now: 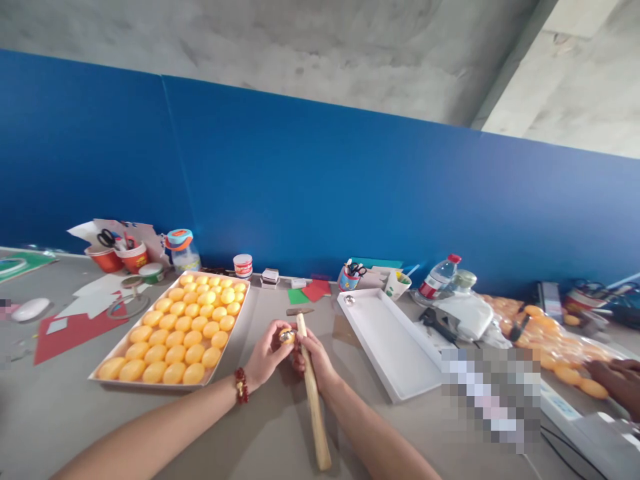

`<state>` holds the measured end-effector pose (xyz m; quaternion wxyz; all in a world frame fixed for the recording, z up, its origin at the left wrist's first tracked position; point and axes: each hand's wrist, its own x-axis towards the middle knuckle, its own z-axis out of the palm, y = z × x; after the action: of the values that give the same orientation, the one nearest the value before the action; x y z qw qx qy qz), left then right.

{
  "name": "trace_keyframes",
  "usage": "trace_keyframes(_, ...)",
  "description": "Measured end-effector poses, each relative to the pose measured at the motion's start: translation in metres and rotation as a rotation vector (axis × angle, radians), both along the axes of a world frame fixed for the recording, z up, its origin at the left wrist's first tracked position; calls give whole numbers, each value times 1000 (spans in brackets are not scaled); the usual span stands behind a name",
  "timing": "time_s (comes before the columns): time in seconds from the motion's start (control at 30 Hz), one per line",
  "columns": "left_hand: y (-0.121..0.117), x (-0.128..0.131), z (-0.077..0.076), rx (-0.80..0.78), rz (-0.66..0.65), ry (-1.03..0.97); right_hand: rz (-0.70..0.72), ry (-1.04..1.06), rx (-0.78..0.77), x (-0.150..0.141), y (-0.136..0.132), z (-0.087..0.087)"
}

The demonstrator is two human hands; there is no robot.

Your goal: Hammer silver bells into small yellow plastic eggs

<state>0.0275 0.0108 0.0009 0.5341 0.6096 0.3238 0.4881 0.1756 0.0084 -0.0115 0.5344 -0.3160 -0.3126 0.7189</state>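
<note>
My left hand (269, 355), with a red bead bracelet on its wrist, has its fingers closed round a small round object (287, 336), orange with a shiny silvery part. My right hand (316, 359) touches the same object's side with its fingertips. A hammer (313, 400) is held in my right hand; its pale wooden handle slants down toward me and its dark head points away, above the table. To the left lies a shallow box (211, 373) with rows of orange balls (175, 340). To the right is a white tray (400, 360) with a shiny silvery piece (349, 300) in its far corner.
A blue partition (320, 187) stands behind the table. Along it are cups of pens and scissors (131, 255), a lidded jar (183, 250), a round tub (243, 265) and a water bottle (439, 279). At far right, another person's hand (617, 377) rests by bagged orange balls (545, 333).
</note>
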Motion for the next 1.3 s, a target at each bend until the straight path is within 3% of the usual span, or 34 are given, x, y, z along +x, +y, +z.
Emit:
trace_keyframes(0.23,-7,-5,0,37,-27,16,114,48,-30,13,-5,4)
trace_keyframes(0.37,-9,-7,3,38,-40,10,200,143,-46,21,-1,-4)
trace_keyframes(0.53,-13,-11,-1,-69,-60,-21,368,325,-67,28,2,-18)
trace_keyframes(0.77,-16,-18,-12,-111,78,-35,398,344,-38,32,-3,-18)
trace_keyframes(0.93,-14,-23,-8,-13,90,-13,368,243,-9,29,-8,-7)
trace_keyframes(1.07,-13,-21,-5,0,45,-12,300,84,56,33,-12,12)
trace_keyframes(1.3,-13,-17,-2,-30,-2,-55,212,-537,157,45,-24,48)
